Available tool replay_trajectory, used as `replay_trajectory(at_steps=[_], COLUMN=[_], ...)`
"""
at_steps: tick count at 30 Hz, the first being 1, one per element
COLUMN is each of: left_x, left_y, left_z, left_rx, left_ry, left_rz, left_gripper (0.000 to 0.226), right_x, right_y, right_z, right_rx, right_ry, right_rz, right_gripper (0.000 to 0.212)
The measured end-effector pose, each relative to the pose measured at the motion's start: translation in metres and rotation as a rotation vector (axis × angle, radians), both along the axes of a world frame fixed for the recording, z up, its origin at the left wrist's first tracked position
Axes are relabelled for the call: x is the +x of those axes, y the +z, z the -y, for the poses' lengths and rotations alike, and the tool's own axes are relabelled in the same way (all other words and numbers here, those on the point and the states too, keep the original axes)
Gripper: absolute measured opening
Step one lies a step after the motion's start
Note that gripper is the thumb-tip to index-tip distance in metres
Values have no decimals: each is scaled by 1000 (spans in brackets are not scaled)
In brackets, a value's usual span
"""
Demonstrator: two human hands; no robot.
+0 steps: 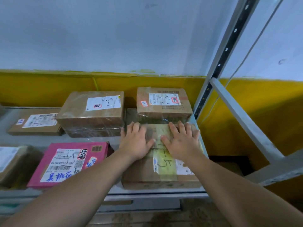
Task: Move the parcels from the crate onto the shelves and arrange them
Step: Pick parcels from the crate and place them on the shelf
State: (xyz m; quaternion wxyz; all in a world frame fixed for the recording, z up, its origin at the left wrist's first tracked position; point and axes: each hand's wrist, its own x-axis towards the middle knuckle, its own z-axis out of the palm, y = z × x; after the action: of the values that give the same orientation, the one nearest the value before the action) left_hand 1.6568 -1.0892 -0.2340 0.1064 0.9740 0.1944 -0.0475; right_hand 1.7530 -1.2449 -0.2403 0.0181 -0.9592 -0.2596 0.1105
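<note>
A brown cardboard parcel (pixel 161 173) with yellow tape and a handwritten mark lies at the right front of the grey shelf (pixel 114 140). My left hand (pixel 135 141) and my right hand (pixel 182 141) both lie flat on its top, fingers straight and spread, pressing near its far edge. Directly behind it stands a taller brown parcel (pixel 164 104) with a white label. To the left sit another brown parcel (pixel 91 113), a flat brown parcel (pixel 35 124) and a pink parcel (pixel 68 163). The crate is not in view.
A grey metal upright (pixel 229 51) and a diagonal brace (pixel 242 118) bound the shelf on the right. Behind the shelf runs a wall (pixel 114 38), white above and yellow below. A blurred brown parcel (pixel 14 164) lies at the left front edge.
</note>
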Motion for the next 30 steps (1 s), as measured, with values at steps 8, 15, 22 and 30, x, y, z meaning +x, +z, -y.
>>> replay_trajectory(at_steps=[8,15,22,30], left_x=[9,11,13,10], left_y=[-12,-15,-11,-8], left_z=[-2,-2,-1,3], left_rx=[-76,-77,-78,-67], left_ry=[-26,6,42,53], left_rz=[-59,-71,-78,-55], left_gripper=[73,72,74,73], right_x=[40,99,120,100], right_y=[24,39,28,24], right_z=[-25,-78,-92,-73], right_rx=[155,124,-28,-3], right_ry=[11,174,159,210], right_rz=[109,160,-38,7], right_gripper=[49,57,86,94])
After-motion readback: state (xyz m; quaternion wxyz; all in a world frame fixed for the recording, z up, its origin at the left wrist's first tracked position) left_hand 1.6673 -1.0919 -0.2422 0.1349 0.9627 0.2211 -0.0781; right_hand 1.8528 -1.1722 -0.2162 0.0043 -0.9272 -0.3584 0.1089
